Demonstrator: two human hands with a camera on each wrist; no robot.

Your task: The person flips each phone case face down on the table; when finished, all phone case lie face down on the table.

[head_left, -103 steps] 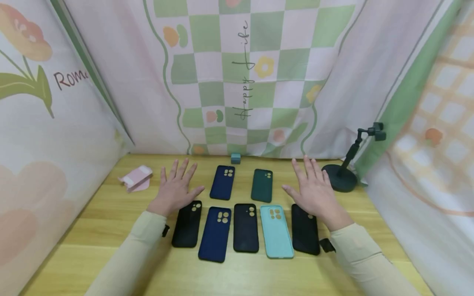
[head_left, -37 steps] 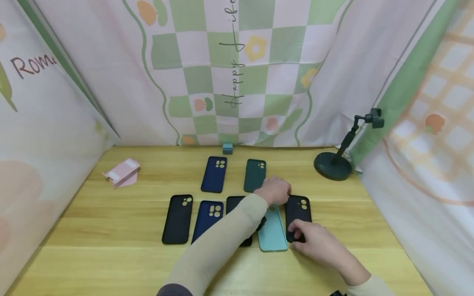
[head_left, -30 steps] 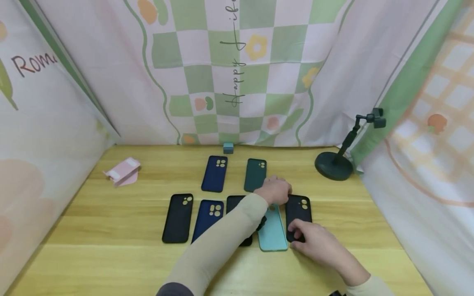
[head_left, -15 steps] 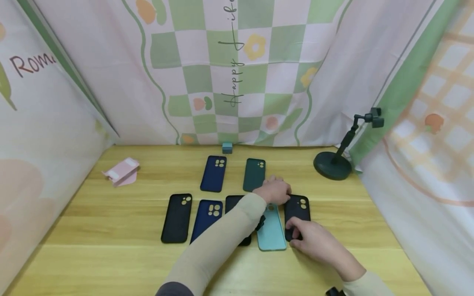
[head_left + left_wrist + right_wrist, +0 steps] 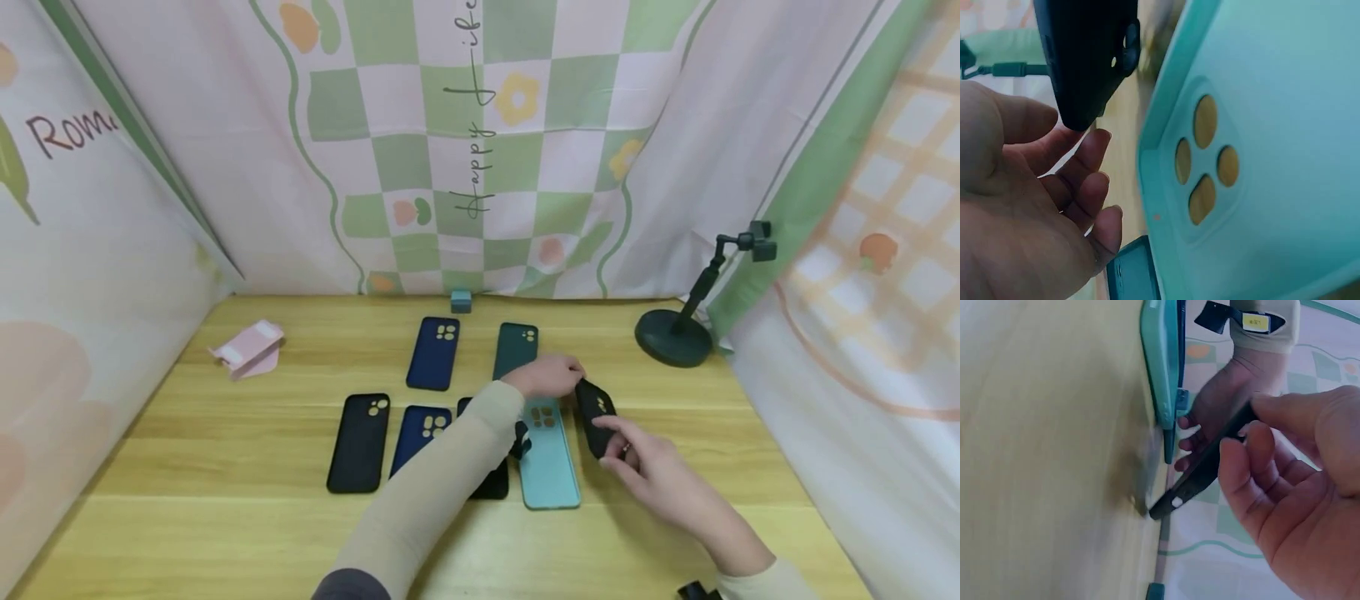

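Note:
A black phone case point(image 5: 591, 415) is raised and tilted at the right end of the near row. My left hand point(image 5: 549, 377) reaches across and pinches its far corner; in the left wrist view, thumb and index finger point(image 5: 1054, 147) meet at that corner. My right hand point(image 5: 654, 471) pinches the near end. The right wrist view shows this case point(image 5: 1194, 478) edge-on between thumb and curled fingers. Beside it lies a light turquoise phone case point(image 5: 551, 467). Another black case point(image 5: 491, 485) and a navy case point(image 5: 416, 429) are partly hidden under my left arm.
A further black case point(image 5: 358, 443) lies at the near row's left end. Behind are a navy case point(image 5: 433, 353) and a dark green case point(image 5: 515, 346). A small blue block point(image 5: 461, 302), a pink folded item point(image 5: 250, 348) and a black stand point(image 5: 675, 333) sit farther back.
Both hands were first spread open above the table, then came to the right-hand black case. During the last half second that case has lifted off the table and tilted in both hands.

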